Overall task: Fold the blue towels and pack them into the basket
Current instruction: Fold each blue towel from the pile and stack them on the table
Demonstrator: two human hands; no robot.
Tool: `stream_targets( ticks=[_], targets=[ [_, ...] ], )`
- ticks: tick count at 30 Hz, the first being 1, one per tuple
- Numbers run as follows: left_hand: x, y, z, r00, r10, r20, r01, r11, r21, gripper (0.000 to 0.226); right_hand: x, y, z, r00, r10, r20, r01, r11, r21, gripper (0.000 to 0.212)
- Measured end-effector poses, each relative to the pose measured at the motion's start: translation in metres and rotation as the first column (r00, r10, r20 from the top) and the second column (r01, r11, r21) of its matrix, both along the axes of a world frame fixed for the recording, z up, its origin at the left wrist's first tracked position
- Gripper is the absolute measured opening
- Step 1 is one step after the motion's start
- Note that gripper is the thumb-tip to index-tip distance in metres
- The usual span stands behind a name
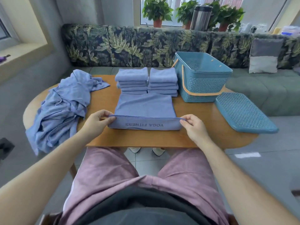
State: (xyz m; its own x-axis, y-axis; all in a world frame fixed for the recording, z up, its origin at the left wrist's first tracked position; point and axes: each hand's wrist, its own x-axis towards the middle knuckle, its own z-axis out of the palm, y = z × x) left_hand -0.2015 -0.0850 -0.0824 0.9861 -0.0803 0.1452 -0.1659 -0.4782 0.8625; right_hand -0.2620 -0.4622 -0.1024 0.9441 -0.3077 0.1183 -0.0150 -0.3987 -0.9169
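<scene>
Pink shorts on the seated person, nearest, drawn up to the near edge of the wooden bench (146, 138).

Left hand (97, 121), right hand (195, 125): each grip is a narrow pinch, thumb against fingertips, on one end of the raised near hem of the towel in work. This holds the edge taut and level for turning over.

Towel in work (144, 106): blue, flat at bench centre. The near strip is lifted and shows the lettering YOGA FITNESS upside down. A fold toward the far side looks to be the step in hand.

Unfolded towels (65, 109): a crumpled blue heap at the left, spilling over the bench edge, near the left hand as the supply.

Lid (243, 112): blue mesh, laid aside at the right, which leaves the basket open.

Left stack (132, 80), right stack (163, 82): folded towels side by side just beyond the towel in work, squared, presumably waiting to be packed.

Basket (203, 78): blue, orange handle down, far right, just beside the right stack. No towel shows inside it.

Sofa (129, 44): leaf-printed, behind the bench. Potted plants (157, 10) stand on the sill beyond.
</scene>
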Motion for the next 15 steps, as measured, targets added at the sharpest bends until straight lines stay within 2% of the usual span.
stream_targets(
  ticks=[12, 15],
  targets=[
    [-0.007, -0.001, 0.005, 0.99, -0.087, -0.109, 0.065, 0.98, -0.189, 0.008, -0.002, -0.011, 0.01, 0.997, 0.063, -0.054, -0.06, 0.997, 0.055, 0.005],
    [-0.001, -0.005, -0.002, 0.993, -0.059, -0.101, 0.043, 0.987, -0.156, 0.009, 0.002, -0.01, 0.006, 0.997, 0.052, -0.06, -0.05, 0.998, 0.031, 0.005]
  ],
)
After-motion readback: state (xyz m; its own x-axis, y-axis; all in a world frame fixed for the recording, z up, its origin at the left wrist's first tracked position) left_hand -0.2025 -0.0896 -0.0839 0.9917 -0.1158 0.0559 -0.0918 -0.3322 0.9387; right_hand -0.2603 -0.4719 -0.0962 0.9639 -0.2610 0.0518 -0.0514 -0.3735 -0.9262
